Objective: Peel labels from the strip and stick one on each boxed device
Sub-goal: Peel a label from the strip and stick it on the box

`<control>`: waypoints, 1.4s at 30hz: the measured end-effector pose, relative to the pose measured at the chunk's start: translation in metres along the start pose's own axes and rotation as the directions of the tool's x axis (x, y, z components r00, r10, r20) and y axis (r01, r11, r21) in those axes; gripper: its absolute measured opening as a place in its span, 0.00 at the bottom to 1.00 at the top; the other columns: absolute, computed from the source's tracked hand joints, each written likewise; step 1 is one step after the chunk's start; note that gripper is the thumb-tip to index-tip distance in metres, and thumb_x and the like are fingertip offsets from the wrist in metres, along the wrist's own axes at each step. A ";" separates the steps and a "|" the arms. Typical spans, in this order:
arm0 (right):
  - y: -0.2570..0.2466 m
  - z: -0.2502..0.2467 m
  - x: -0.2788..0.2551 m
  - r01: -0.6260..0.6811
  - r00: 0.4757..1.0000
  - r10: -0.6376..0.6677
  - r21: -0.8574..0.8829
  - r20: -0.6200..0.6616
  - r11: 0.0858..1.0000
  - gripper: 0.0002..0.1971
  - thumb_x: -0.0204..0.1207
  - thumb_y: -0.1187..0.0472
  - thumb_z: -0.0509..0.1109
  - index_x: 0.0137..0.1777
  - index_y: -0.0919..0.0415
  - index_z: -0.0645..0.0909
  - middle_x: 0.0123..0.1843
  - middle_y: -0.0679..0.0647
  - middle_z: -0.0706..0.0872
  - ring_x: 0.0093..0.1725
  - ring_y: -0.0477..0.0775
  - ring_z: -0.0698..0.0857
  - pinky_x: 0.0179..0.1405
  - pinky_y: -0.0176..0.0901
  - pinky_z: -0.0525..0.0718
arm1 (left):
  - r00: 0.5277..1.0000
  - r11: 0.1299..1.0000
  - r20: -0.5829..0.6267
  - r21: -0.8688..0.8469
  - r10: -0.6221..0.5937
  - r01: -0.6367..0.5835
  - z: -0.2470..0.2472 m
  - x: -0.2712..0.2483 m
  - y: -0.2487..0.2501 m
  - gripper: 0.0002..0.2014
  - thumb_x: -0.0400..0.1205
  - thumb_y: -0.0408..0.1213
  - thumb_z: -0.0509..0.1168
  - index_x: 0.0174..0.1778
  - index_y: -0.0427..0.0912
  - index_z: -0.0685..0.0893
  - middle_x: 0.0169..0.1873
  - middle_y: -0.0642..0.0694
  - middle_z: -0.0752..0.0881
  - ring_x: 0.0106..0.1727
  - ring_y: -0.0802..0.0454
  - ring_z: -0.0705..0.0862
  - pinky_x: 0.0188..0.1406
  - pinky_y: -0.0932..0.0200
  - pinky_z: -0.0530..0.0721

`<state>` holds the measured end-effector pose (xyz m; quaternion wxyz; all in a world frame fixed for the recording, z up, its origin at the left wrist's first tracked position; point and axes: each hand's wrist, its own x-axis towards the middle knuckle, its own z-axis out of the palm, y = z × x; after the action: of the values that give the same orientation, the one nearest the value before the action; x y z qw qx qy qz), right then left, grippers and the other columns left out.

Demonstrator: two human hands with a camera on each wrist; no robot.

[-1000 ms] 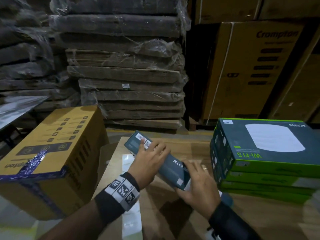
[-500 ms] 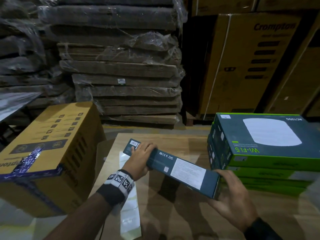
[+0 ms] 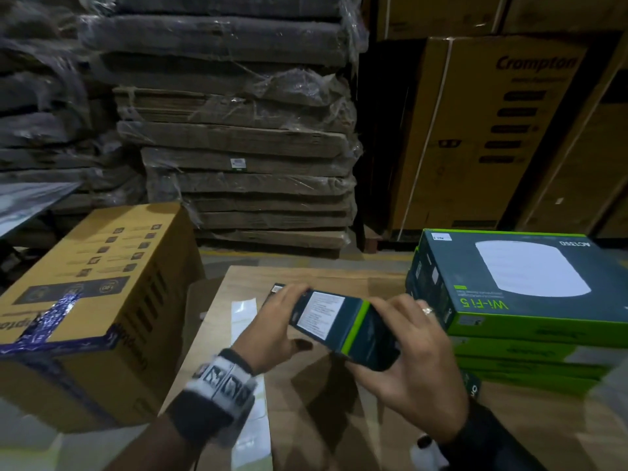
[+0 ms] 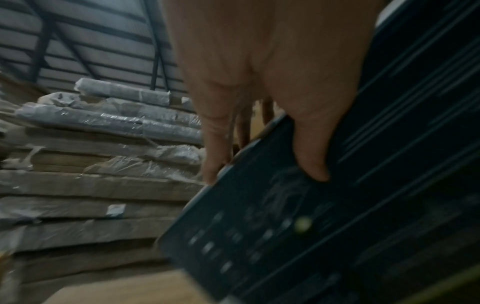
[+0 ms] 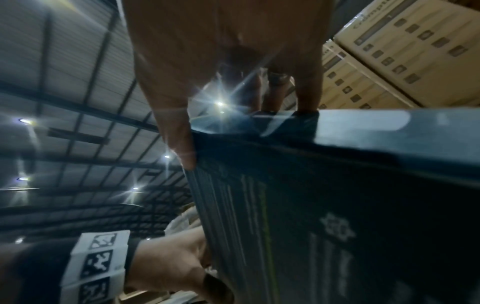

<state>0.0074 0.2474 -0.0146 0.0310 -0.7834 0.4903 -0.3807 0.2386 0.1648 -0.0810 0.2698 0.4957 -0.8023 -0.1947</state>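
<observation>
A dark device box (image 3: 334,322) with a green band and a white printed panel is held up over the wooden table (image 3: 339,419), tilted on edge. My left hand (image 3: 282,321) grips its left end, fingers over the top and thumb below; the left wrist view shows this box (image 4: 324,216) under the fingers (image 4: 311,156). My right hand (image 3: 407,351) grips the right end from underneath, and its fingers (image 5: 182,144) curl over the box (image 5: 337,205) edge. A white label strip (image 3: 249,368) lies on the table beneath my left wrist.
A stack of green-edged Wi-Fi boxes (image 3: 530,300) stands at the right of the table. A yellow carton (image 3: 88,294) sits at the left. Wrapped flat cardboard bundles (image 3: 238,147) and tall brown cartons (image 3: 492,130) fill the back.
Both hands have turned the box: its long side faced me before, now its end with the green band points at me, and the right hand has come in closer.
</observation>
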 end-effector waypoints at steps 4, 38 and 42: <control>-0.019 0.013 0.016 0.088 0.993 -0.084 -0.048 0.086 0.995 0.30 0.63 0.41 0.72 0.63 0.55 0.78 0.48 0.47 0.75 0.44 0.46 0.69 0.39 0.42 0.76 | 0.970 0.964 -0.060 -0.108 0.238 -0.243 -0.020 -0.019 0.056 0.40 0.66 0.44 0.76 0.74 0.49 0.67 0.68 0.56 0.73 0.71 0.59 0.72 0.70 0.65 0.71; 0.104 -0.025 0.013 0.005 0.983 0.018 -0.125 0.184 0.992 0.39 0.56 0.53 0.84 0.69 0.59 0.75 0.62 0.51 0.79 0.57 0.56 0.81 0.55 0.49 0.82 | 0.976 0.890 -0.184 -0.456 -0.114 0.017 -0.022 -0.005 0.018 0.42 0.57 0.34 0.85 0.63 0.55 0.70 0.55 0.65 0.82 0.57 0.64 0.83 0.52 0.66 0.84; 0.104 -0.009 0.010 0.047 0.993 -0.029 -0.154 0.118 0.987 0.33 0.60 0.53 0.76 0.66 0.63 0.76 0.60 0.54 0.78 0.55 0.60 0.81 0.53 0.49 0.82 | 0.967 0.930 -0.240 -0.367 -0.088 -0.006 -0.008 -0.006 0.007 0.42 0.60 0.33 0.84 0.65 0.51 0.69 0.57 0.62 0.81 0.58 0.63 0.82 0.51 0.70 0.82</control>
<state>-0.0733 0.1881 -0.0468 -0.0096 -0.8135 0.5008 -0.2956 0.2408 0.1727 -0.0717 0.4526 0.4743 -0.7008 -0.2813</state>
